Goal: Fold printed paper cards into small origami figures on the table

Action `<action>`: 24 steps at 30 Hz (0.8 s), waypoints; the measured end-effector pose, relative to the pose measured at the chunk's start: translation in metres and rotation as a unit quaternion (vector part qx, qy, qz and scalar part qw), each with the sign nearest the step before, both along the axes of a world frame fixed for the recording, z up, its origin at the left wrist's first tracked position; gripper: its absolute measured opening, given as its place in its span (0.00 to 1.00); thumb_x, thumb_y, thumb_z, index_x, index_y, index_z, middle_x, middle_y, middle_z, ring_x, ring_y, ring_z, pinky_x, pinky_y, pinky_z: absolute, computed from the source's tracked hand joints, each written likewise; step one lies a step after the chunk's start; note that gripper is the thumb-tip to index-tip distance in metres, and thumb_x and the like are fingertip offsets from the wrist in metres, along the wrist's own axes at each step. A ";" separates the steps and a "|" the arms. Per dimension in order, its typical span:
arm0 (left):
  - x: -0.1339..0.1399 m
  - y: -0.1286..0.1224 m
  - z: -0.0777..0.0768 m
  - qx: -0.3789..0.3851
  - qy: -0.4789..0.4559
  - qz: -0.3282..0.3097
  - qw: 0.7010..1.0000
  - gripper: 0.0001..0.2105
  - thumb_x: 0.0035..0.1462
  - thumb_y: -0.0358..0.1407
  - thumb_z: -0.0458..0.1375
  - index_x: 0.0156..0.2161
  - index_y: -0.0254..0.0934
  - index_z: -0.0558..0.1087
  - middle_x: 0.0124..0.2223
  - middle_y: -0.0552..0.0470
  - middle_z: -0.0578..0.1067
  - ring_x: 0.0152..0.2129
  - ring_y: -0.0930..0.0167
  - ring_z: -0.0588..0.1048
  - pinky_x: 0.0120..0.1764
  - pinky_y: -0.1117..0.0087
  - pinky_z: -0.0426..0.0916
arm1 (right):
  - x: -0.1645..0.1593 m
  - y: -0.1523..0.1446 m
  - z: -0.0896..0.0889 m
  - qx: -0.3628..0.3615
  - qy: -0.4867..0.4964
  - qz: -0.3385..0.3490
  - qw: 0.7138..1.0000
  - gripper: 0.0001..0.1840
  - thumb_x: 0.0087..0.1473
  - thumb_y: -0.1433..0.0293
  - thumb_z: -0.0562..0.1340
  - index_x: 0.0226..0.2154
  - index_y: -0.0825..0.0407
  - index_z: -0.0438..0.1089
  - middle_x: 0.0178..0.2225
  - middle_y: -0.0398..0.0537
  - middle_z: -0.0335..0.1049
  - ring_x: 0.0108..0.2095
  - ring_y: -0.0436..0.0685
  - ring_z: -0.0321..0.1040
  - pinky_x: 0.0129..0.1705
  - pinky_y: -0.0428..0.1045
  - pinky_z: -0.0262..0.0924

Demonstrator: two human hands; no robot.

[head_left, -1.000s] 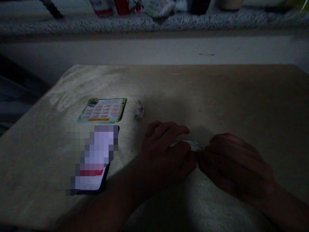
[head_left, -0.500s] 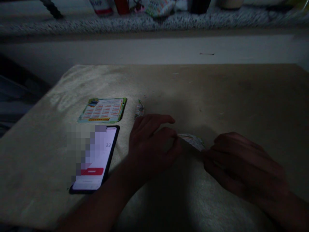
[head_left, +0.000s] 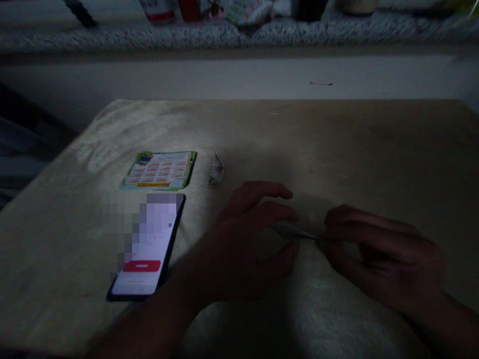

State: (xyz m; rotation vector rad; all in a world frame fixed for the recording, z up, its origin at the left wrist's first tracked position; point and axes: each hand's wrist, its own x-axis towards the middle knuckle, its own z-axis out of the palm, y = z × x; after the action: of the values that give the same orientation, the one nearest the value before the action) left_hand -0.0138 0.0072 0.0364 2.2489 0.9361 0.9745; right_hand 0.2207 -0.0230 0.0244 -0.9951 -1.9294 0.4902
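Note:
My right hand (head_left: 381, 254) pinches one end of a thin piece of paper (head_left: 301, 233) between thumb and fingers, just above the table. The paper is seen almost edge-on, so its print does not show now. Around its other end, my left hand (head_left: 254, 239) is held with thumb and forefinger apart; that end is partly hidden by the fingers. Beyond the left hand lies a small folded piece of printed paper (head_left: 216, 171). To the left of it rests a small stack of calendar cards (head_left: 160, 170) with a green border.
A lit phone (head_left: 142, 279) lies near my left forearm, its screen partly blurred out. The table (head_left: 374, 149) ends at a pale wall. Above runs a speckled stone ledge (head_left: 112, 42) bearing a printed packet (head_left: 249, 11), a red container (head_left: 190, 9) and other items.
My left thumb and forefinger have parted, and that hand has shifted slightly right and nearer. The paper has turned from showing its printed face to nearly edge-on. My right hand still pinches it.

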 end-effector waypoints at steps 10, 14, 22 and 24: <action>0.015 0.003 -0.008 -0.441 -0.131 -0.055 0.886 0.06 0.53 0.35 0.67 0.30 0.34 0.77 0.29 0.53 0.76 0.25 0.73 0.72 0.29 0.72 0.66 | -0.002 0.005 -0.008 -0.254 0.117 0.099 0.955 0.07 0.54 0.76 0.67 0.26 0.53 0.73 0.21 0.41 0.71 0.21 0.48 0.66 0.23 0.43 0.62; 0.016 0.003 -0.010 -0.502 -0.159 -0.083 0.846 0.05 0.53 0.34 0.67 0.31 0.34 0.78 0.30 0.53 0.76 0.26 0.73 0.73 0.32 0.72 0.67 | 0.000 0.005 -0.009 -0.289 0.117 0.100 0.945 0.07 0.55 0.74 0.67 0.26 0.53 0.73 0.22 0.41 0.70 0.21 0.48 0.63 0.23 0.43 0.60; 0.004 0.010 -0.017 -0.533 -0.197 -0.132 0.812 0.03 0.53 0.34 0.68 0.30 0.36 0.80 0.31 0.54 0.77 0.27 0.73 0.73 0.33 0.72 0.67 | 0.013 0.008 -0.016 -0.360 0.164 0.095 0.914 0.12 0.57 0.66 0.69 0.25 0.53 0.74 0.22 0.42 0.67 0.22 0.50 0.64 0.23 0.46 0.60; 0.002 0.012 -0.018 -0.532 -0.201 -0.136 0.811 0.05 0.53 0.35 0.68 0.30 0.36 0.80 0.29 0.53 0.76 0.26 0.73 0.73 0.33 0.71 0.67 | 0.016 0.010 -0.018 -0.364 0.173 0.092 0.910 0.13 0.56 0.62 0.70 0.25 0.53 0.74 0.23 0.43 0.68 0.23 0.51 0.65 0.23 0.46 0.62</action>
State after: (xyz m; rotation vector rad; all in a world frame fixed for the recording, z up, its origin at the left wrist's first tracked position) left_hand -0.0119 0.0188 0.0183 1.1089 0.6654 0.5209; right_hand 0.2367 -0.0132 0.0062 -1.0776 -1.5287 1.4686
